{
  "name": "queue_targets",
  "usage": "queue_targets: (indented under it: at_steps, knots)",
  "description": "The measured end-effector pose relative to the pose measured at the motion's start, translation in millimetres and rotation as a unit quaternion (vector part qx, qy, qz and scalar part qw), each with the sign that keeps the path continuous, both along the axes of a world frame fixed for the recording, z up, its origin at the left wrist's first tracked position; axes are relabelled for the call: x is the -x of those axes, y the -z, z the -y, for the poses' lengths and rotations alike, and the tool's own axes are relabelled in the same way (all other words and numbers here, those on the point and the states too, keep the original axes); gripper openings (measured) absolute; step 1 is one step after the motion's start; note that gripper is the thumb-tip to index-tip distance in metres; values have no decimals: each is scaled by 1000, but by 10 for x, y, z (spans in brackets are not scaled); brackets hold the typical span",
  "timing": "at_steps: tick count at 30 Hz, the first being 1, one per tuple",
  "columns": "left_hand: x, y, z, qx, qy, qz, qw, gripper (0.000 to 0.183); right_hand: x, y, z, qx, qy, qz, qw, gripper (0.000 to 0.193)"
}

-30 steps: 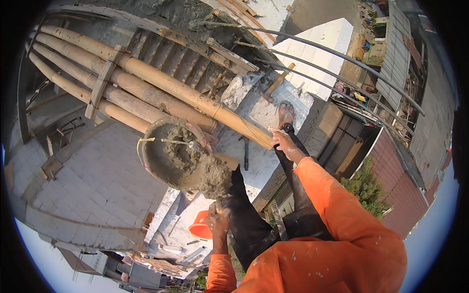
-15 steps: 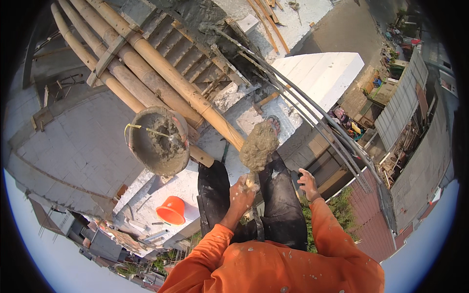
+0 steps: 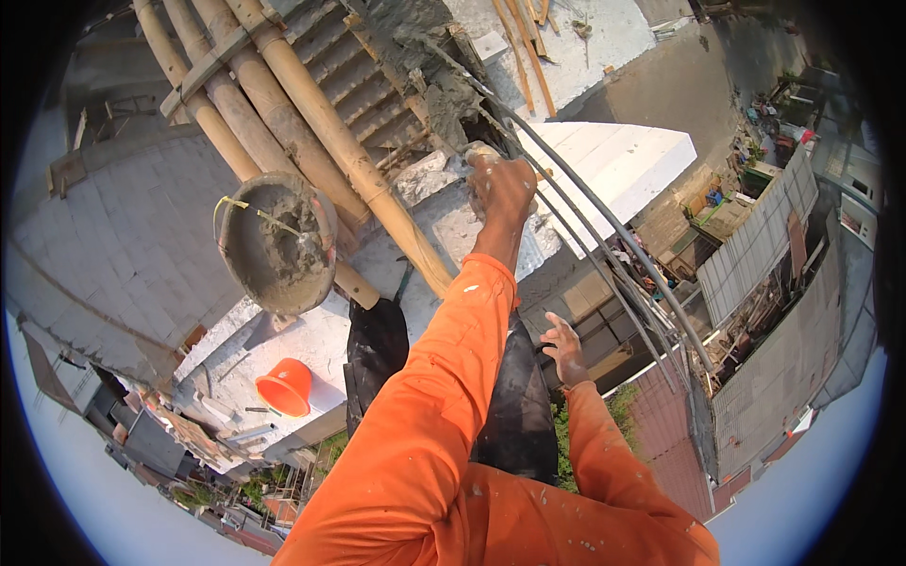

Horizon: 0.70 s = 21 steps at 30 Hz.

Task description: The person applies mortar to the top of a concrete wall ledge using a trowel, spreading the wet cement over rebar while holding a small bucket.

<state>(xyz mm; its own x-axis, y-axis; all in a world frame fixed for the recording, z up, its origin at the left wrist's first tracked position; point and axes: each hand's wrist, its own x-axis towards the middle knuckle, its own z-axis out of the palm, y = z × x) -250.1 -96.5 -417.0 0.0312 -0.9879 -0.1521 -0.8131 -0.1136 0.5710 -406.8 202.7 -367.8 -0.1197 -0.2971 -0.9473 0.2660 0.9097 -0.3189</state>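
The left hand [image 3: 500,193] is closed, fingers curled together at the end of an extended arm; the hand itself hides its inner side, so whether it is clamped on a tool cannot be told. The right hand [image 3: 563,351] is unclenched, fingers apart and bent slightly, with nothing in its grasp. The bucket [image 3: 253,272] is located to the left of both hands, tilted, at the near ends of the bamboo poles [image 3: 316,113]. It is round, its inner wall coated with grey film, and contains wet, lumpy mortar [image 3: 283,222]; a thin yellow handle [image 3: 247,208] crosses its mouth. The poles are smooth, tan and jointed, set side by side beneath a flat wooden crosspiece [image 3: 209,74]. Rough grey mortar covers an edge [image 3: 442,87] just beyond the left hand. Dark, curved rods [image 3: 604,203] run past the same hand, in front of a smooth white block [image 3: 628,170]. An orange tub [image 3: 286,387] lies tipped on a white, dusty ledge [image 3: 330,363]. The site is outdoors and raised: a ribbed grey roof [image 3: 769,236], a red roof [image 3: 656,424] and green foliage [image 3: 621,412] lie below.
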Motion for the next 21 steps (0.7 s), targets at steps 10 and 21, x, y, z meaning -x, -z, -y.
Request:
queue_targets:
  at_steps: [10,21]
  knots:
    - [-1554,-1470,-1148,-31,-162,-142,976,57,-410,30,80,-17,-62,-15,998,59]
    - [-4402,-2130,-1532,-358,27,325,875,32,-2880,393,1954,269,-207,72,938,49]
